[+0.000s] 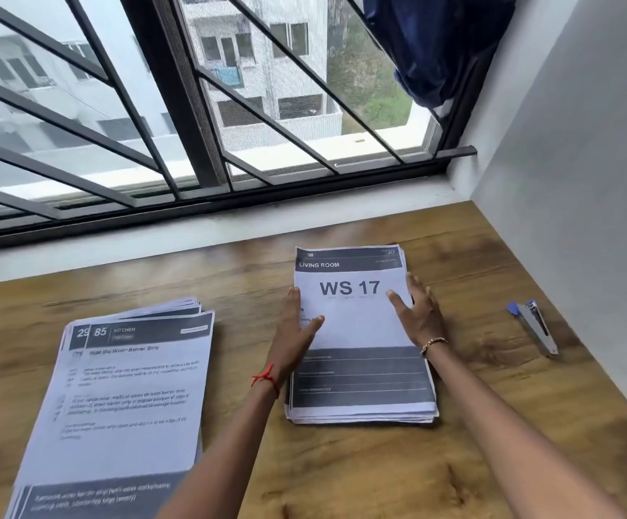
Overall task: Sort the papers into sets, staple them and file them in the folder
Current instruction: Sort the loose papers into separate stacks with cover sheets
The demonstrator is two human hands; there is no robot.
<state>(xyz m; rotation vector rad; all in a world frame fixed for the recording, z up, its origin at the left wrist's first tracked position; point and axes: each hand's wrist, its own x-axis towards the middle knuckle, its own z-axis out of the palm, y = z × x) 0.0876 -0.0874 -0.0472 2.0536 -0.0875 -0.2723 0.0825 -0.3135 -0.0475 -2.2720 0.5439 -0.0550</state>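
A stack of printed papers (360,331), top sheet reading "LIVING ROOM WS 17", lies on the wooden table (341,462) in front of me. My left hand (297,331) rests with straight fingers along the stack's left edge. Along the right edge lies my right hand (415,316), fingers straight and thumb on the top sheet. A second, looser stack of papers (124,398), headed "KITCHEN 85", lies to the left. A blue and silver stapler (534,324) lies on the table at the right, clear of both hands. No folder is in view.
A grey wall (585,181) borders the table on the right. A white sill and a barred window (192,125) run along the far edge. A dark blue cloth (428,43) hangs at the window's upper right.
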